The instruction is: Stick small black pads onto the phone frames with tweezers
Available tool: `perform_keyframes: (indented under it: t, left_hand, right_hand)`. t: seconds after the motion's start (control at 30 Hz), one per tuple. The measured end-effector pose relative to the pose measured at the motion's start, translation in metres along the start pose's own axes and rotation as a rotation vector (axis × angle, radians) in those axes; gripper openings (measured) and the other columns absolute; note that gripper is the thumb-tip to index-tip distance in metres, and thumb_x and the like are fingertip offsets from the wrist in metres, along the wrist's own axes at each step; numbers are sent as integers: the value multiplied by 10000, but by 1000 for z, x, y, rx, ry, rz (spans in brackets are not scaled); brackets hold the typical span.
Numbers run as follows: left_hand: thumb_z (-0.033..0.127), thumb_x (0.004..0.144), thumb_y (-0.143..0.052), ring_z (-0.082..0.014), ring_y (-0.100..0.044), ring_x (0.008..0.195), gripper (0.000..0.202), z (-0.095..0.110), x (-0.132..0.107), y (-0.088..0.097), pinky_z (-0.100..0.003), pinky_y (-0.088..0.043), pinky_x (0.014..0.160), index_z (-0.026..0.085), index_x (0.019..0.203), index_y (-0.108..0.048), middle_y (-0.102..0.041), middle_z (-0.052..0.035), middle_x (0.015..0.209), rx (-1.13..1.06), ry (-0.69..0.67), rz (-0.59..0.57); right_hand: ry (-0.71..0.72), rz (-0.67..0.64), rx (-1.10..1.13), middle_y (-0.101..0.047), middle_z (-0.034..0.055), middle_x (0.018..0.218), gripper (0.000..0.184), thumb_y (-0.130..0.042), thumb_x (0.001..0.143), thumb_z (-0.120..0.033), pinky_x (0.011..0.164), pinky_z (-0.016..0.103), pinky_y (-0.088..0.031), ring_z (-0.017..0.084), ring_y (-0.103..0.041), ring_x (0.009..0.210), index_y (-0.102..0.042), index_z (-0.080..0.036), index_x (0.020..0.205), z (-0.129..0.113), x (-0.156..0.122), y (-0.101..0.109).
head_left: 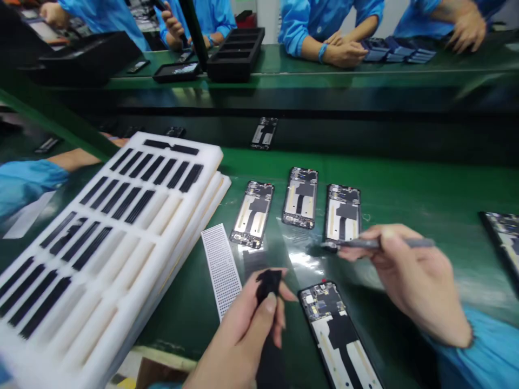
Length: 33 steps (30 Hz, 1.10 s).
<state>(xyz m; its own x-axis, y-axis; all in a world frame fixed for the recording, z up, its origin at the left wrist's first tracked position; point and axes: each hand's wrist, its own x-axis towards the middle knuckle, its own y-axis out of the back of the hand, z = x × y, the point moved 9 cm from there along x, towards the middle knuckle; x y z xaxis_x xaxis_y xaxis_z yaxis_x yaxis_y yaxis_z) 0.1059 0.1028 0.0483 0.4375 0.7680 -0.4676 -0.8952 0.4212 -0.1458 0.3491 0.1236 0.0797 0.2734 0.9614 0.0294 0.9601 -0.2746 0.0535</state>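
My left hand (243, 329) is closed in a pinch on a narrow black strip (268, 286), held upright near the front edge. My right hand (409, 275) grips a grey pen-like tool (377, 243); its tip points left, just below the rightmost of three opened phone frames (343, 212). The other two frames (300, 197) (253, 213) lie in a row to its left. Another opened phone frame (332, 329) lies between my hands, nearest me. A white perforated strip (222, 270) rests left of my left hand.
A stack of white foam trays (162, 216) with slots of black strips fills the left. One phone frame (264, 132) lies on the dark belt behind, another (505, 237) at the right edge. Other people's hands, in blue sleeves, work at the far bench (344, 54), by black trays (235, 54).
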Motion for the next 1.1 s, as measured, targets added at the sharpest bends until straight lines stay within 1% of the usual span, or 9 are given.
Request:
perform_keyframes:
  t: [0.07, 0.13, 0.23, 0.33, 0.47, 0.63, 0.8, 0.93, 1.1]
  left_hand:
    - [406, 1034, -459, -169, -636, 922, 403, 3, -25, 42, -290, -521, 847, 255, 1407, -463, -653, -58, 1098, 327, -98, 262]
    - [301, 1033, -442, -188, -636, 1043, 418, 9, -52, 67, -285, -517, 885, 259, 1449, -435, -648, -77, 1187, 717, -238, 398]
    - [48, 940, -366, -208, -622, 1030, 561, 3, -79, 64, -276, -524, 773, 217, 1467, -459, -625, -101, 1298, 1309, -426, 360]
    - [-33, 875, -334, -221, -583, 984, 643, -11, -94, 48, -309, -497, 741, 195, 1452, -501, -529, -80, 1492, 1607, -527, 254]
    - [6, 958, -302, -203, -552, 962, 527, -20, -103, 32, -323, -449, 785, 188, 1350, -602, -590, -46, 1446, 1612, -612, 197]
    - [79, 997, -348, -217, -521, 987, 455, -31, -105, 31, -369, -401, 827, 192, 1357, -603, -603, -36, 1436, 1628, -570, 216]
    - [117, 988, -394, -218, -498, 1015, 474, -39, -101, 32, -372, -401, 828, 217, 1429, -537, -591, 10, 1449, 1668, -492, 181]
    - [96, 966, -407, -235, -501, 1011, 516, -42, -98, 30, -394, -421, 827, 196, 1465, -489, -585, -7, 1452, 1710, -449, 130]
    - [56, 959, -368, -238, -507, 988, 520, -39, -97, 29, -388, -443, 802, 165, 1450, -500, -615, -27, 1413, 1717, -470, 129]
  right_hand:
    - [-32, -68, -33, -769, 39, 846, 286, -580, 998, -426, 731, 269, -643, 186, -776, 731, -728, -217, 870, 6, 10, -21]
    - [-12, -288, -141, -764, 49, 901, 302, -556, 1012, -397, 721, 247, -632, 173, -771, 749, -735, -205, 861, 9, 8, -64]
    - [101, -628, -237, -759, 37, 946, 259, -487, 1042, -318, 765, 248, -601, 170, -753, 841, -712, -214, 967, 8, -20, -129]
    - [183, -812, -272, -761, 36, 960, 206, -475, 1042, -248, 751, 237, -578, 164, -741, 856, -677, -213, 1047, 9, -51, -158]
    - [289, -921, -257, -771, 51, 991, 194, -506, 1010, -162, 803, 240, -585, 175, -746, 897, -660, -206, 1120, 5, -73, -162]
    - [383, -962, -275, -766, 90, 1112, 247, -513, 987, -104, 897, 240, -580, 183, -739, 1011, -629, -191, 1187, -1, -79, -161]
    - [388, -948, -307, -774, 80, 1056, 251, -503, 979, -86, 863, 245, -598, 185, -747, 993, -640, -194, 1160, 1, -73, -161]
    - [388, -1005, -285, -770, 84, 1069, 241, -516, 974, -91, 867, 277, -604, 203, -739, 1020, -625, -197, 1160, 0, -74, -163]
    - [373, -1034, -281, -774, 107, 1063, 208, -491, 1000, -134, 805, 290, -611, 218, -745, 984, -652, -188, 1121, -3, -72, -169]
